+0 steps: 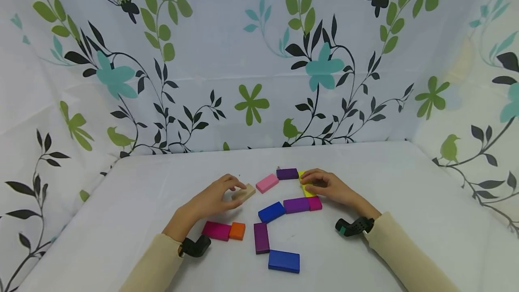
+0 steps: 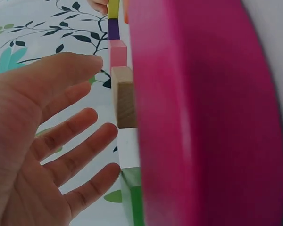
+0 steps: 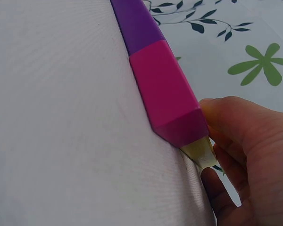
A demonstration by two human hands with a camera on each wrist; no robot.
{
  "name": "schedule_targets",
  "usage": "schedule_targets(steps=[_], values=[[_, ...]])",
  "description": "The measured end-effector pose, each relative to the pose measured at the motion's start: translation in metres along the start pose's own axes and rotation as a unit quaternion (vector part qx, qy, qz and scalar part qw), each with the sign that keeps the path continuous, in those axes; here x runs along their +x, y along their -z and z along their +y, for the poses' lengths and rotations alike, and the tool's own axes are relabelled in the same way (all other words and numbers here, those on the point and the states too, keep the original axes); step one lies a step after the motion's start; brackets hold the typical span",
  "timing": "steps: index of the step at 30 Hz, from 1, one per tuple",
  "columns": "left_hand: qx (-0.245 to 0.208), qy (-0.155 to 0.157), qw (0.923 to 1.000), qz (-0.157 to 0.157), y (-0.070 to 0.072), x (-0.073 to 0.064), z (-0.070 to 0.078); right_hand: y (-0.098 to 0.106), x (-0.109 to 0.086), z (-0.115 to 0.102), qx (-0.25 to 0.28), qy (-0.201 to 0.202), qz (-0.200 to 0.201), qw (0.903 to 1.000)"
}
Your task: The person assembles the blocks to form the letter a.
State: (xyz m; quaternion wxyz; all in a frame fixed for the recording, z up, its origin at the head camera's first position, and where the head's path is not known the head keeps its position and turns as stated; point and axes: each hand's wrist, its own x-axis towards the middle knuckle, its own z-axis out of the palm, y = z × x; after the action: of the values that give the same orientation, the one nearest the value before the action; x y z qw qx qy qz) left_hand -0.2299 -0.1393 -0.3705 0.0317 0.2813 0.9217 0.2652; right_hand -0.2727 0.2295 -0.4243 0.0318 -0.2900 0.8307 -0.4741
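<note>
My left hand (image 1: 212, 198) is beside a plain wooden block (image 1: 248, 192), its fingers spread and relaxed. In the left wrist view the fingertips stand just off that block, near a white block (image 2: 129, 147) and a green block (image 2: 133, 193). The right hand (image 1: 333, 187) holds a yellow block (image 1: 310, 191) at the far right, thumb and fingers about its sides; part of it is hidden. Close in front lie a short magenta block (image 1: 315, 203) and a purple block (image 1: 296, 205), end to end. A pink block (image 1: 267, 183) and a dark purple block (image 1: 287, 174) lie between the hands.
On the white table (image 1: 344, 260) a winding row continues with a blue block (image 1: 271, 212), an upright-lying purple block (image 1: 261, 238) and another blue block (image 1: 284, 261). A magenta block (image 1: 216, 230) and an orange block (image 1: 237, 231) lie by the left wrist. Patterned cloth (image 1: 227, 57) hangs behind.
</note>
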Motion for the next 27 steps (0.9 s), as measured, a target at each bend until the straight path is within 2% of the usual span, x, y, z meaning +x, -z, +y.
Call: schedule_targets(steps=[3,8,18,27], values=[[-0.015,0.012,0.9997,-0.014,-0.001,0.002,-0.002,-0.002,0.000,0.000,0.001,0.003,-0.004,1.0000],[-0.024,0.008,0.9991,-0.033,-0.002,0.006,-0.005,-0.002,0.000,-0.002,-0.006,0.006,0.001,1.0000],[0.012,-0.024,0.9978,-0.060,-0.005,0.013,-0.010,-0.001,0.001,-0.002,-0.007,0.010,0.006,0.9999],[0.016,-0.027,0.9961,-0.083,-0.002,0.015,-0.009,0.001,0.000,0.002,-0.001,0.012,0.005,0.9999]])
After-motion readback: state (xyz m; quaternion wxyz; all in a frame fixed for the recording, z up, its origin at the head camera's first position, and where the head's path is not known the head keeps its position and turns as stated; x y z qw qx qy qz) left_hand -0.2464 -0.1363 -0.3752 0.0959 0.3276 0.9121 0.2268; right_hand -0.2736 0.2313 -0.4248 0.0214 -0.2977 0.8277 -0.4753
